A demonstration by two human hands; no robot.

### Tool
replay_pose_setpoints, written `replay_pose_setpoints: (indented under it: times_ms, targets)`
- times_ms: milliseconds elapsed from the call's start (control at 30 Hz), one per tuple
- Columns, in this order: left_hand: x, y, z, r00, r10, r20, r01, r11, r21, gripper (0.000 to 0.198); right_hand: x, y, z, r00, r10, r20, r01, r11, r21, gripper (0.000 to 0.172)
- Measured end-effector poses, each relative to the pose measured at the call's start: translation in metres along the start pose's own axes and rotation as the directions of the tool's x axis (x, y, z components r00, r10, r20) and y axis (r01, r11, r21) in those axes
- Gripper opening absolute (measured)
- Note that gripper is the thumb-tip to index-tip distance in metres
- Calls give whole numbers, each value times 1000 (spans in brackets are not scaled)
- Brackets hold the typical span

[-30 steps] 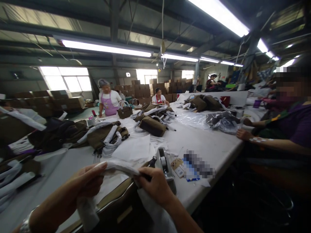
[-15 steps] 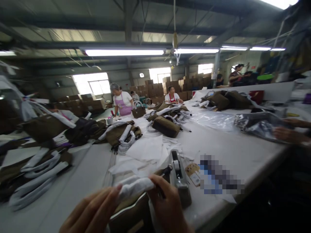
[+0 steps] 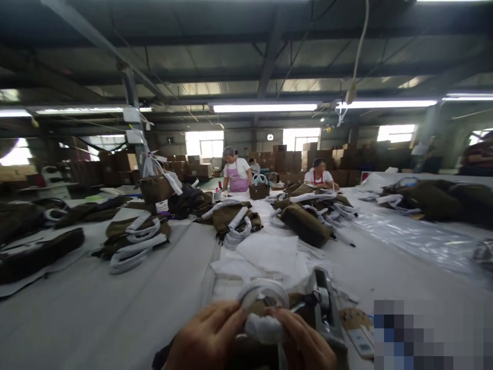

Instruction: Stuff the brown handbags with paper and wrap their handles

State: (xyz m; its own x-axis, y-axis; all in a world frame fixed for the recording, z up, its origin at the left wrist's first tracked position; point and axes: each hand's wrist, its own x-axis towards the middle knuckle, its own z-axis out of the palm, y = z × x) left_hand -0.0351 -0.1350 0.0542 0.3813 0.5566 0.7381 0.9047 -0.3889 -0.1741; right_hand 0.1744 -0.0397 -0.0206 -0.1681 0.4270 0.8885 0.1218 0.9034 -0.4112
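Note:
At the bottom edge my left hand (image 3: pixel 206 339) and my right hand (image 3: pixel 304 341) meet, both closed on a white paper-wrapped handle (image 3: pixel 264 311) that arches up between them. The handle belongs to a brown bag (image 3: pixel 269 354) lying mostly hidden under my hands. A grey tape dispenser (image 3: pixel 323 306) stands just right of my right hand. White sheets of paper (image 3: pixel 269 254) lie on the table right behind the handle.
The long white table (image 3: pixel 115 318) carries several brown bags with white-wrapped handles (image 3: pixel 133 241), clear plastic (image 3: pixel 419 239) at right and paper tags (image 3: pixel 354 329). Two people work at the far end; one wears a pink apron (image 3: pixel 235 177). Cardboard boxes are stacked behind.
The camera has swung left and tilted up, so my hands sit lower in the picture. The wrapped handle is bent into a loop between my hands. The co-worker at right has left the view.

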Motion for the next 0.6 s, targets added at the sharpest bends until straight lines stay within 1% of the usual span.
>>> replay_pose_setpoints:
  times_ms: [33, 67, 100, 133, 167, 200, 233, 267, 300, 333, 367, 400, 433, 467, 533, 600]
  targets:
    - [1, -3, -4, 989, -103, 105, 116, 985, -125, 29, 6, -3, -3, 997, 8, 75, -12, 999, 51, 28]
    - [4, -6, -10, 950, -190, 246, 252, 934, -252, 25, 13, -5, -6, 986, 31, 164, -49, 993, 109, 25]
    - [8, -10, -17, 885, -240, 399, 392, 846, -362, 24, 20, -8, -9, 961, 92, 260, -137, 978, 160, 26]
    - [12, -15, -24, 806, -260, 533, 525, 729, -439, 26, 27, -10, -11, 911, 159, 381, -254, 944, 212, 34]
    - [18, -20, -29, 733, -245, 635, 630, 596, -498, 35, 33, -11, -12, 834, 214, 508, -390, 881, 268, 45]
    - [23, -24, -33, 675, -230, 701, 710, 458, -534, 44, 37, -12, -12, 749, 249, 615, -522, 793, 315, 54]
    - [27, -27, -35, 631, -225, 743, 767, 327, -552, 52, 40, -12, -12, 681, 260, 684, -624, 696, 357, 60]
    - [31, -29, -34, 601, -242, 762, 799, 209, -564, 57, 42, -11, -11, 649, 274, 710, -688, 609, 394, 62]
    - [34, -29, -33, 579, -283, 764, 812, 114, -573, 60, 43, -11, -10, 651, 308, 694, -716, 553, 427, 62]
    - [37, -28, -30, 565, -329, 757, 811, 54, -582, 62, 43, -10, -9, 674, 354, 649, -716, 531, 454, 60]
    - [39, -27, -28, 566, -369, 737, 801, 32, -598, 63, 42, -10, -9, 700, 399, 592, -702, 538, 467, 58]
    - [41, -25, -27, 582, -395, 711, 785, 43, -618, 63, 41, -10, -9, 721, 430, 543, -686, 550, 476, 56]
    - [42, -23, -26, 612, -404, 680, 764, 81, -640, 62, 39, -10, -9, 734, 445, 512, -676, 548, 493, 54]
    - [43, -22, -26, 651, -390, 652, 741, 140, -657, 63, 37, -11, -10, 740, 449, 502, -672, 528, 519, 52]
    - [44, -20, -25, 727, -319, 608, 686, 300, -662, 64, 34, -12, -11, 743, 451, 495, -667, 436, 604, 50]
    - [44, -19, -22, 805, -273, 527, 583, 529, -617, 64, 32, -12, -12, 743, 475, 472, -649, 338, 681, 51]
